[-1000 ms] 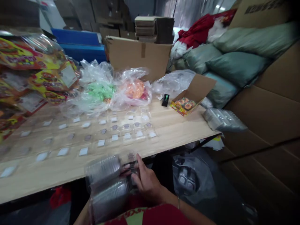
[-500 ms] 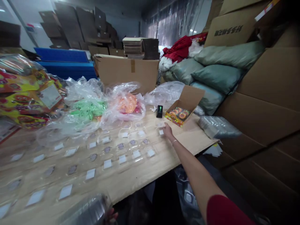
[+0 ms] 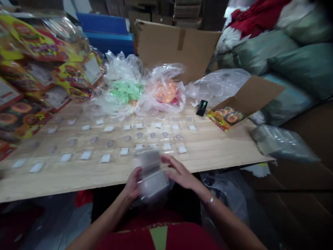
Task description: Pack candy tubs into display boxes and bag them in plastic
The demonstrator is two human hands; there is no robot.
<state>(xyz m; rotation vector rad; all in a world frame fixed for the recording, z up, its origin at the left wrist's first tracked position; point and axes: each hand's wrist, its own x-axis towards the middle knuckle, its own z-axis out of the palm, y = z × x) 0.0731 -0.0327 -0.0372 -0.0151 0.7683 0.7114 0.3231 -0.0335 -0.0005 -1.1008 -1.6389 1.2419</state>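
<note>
In front of my body, my left hand (image 3: 133, 182) grips a stack of clear plastic clamshell packs (image 3: 153, 178), blurred by motion. My right hand (image 3: 179, 172) is at the right side of this stack, its fingers apart and reaching toward the stack; whether they touch it I cannot make out. Beyond the hands, several opened clear clamshells (image 3: 105, 158) lie in rows across the wooden table (image 3: 215, 152). Many of them hold a white square piece in one half and a small greyish piece in the other.
Behind the rows are plastic bags with green pieces (image 3: 126, 91) and orange pieces (image 3: 166, 91). A black tape dispenser (image 3: 202, 108) stands beside an opened display box (image 3: 229, 116). Packaged goods (image 3: 49, 69) pile up at left; a wrapped clear bundle (image 3: 283, 142) lies at right.
My right hand has come back from the far right clamshell to the stack. The left hand has brought the stack to the front of my body, and the view has turned left and downward.
</note>
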